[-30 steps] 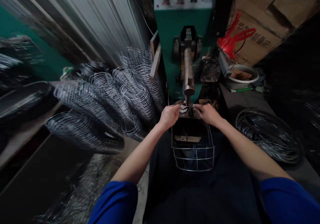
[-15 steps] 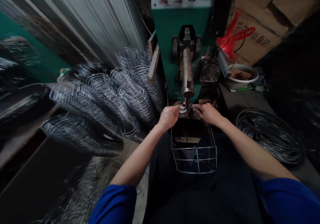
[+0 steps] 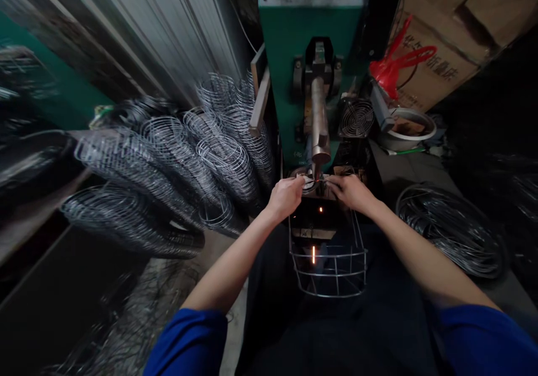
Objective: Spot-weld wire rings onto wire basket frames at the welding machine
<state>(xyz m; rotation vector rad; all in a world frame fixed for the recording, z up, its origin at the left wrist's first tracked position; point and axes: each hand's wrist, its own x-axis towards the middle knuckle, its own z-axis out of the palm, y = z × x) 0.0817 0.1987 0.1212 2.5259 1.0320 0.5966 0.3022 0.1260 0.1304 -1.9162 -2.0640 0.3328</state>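
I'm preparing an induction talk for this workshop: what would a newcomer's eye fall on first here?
Probably the orange sparks, glowing against the dark below the left hand and right hand, the longer streak showing within the outline of the wire frame. Next, perhaps, the bright red plastic bag right of the green machine, then the leaning stacks of shiny wire pieces to its left.
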